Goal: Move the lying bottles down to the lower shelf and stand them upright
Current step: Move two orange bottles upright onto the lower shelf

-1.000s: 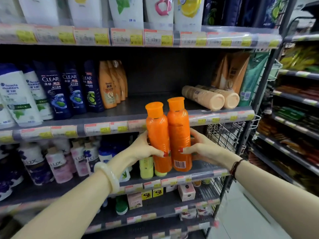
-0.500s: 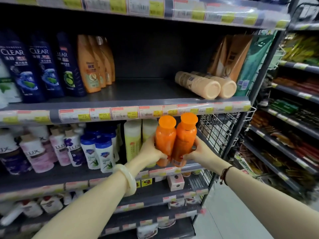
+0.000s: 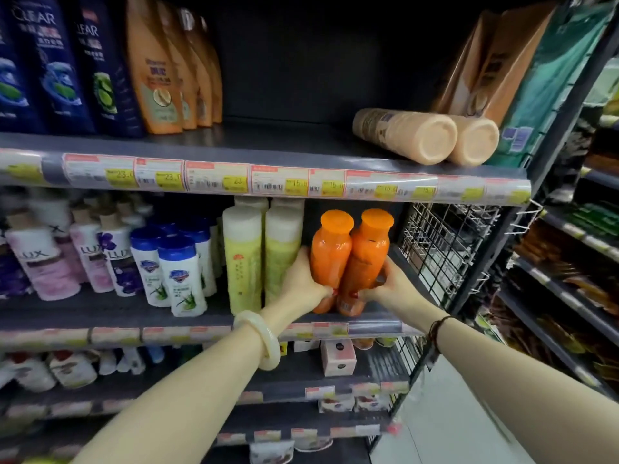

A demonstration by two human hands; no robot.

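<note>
While my left hand [image 3: 303, 289] wraps the left orange bottle [image 3: 330, 259] low down, my right hand [image 3: 388, 289] clasps the right orange bottle [image 3: 366, 259]; both stand touching at the lower shelf [image 3: 201, 313] edge, bases hidden by my fingers. Two tan bottles [image 3: 425, 135] lie above.

Glossy translucent plastic on the two orange bottles [image 3: 348, 262], smoother opaque plastic on their caps. Matt peach plastic on the two lying bottles [image 3: 425, 135], bases at 1 o'clock with moulded rings. Matt dark grey painted metal on the shelf boards [image 3: 234, 145]; shiny clear plastic strip [image 3: 268, 179] over paper price tags along the edge. Thin bright wire on the side basket [image 3: 445, 242] at 3 o'clock. Polished, milky, stone-like bangle [image 3: 264, 339].
</note>
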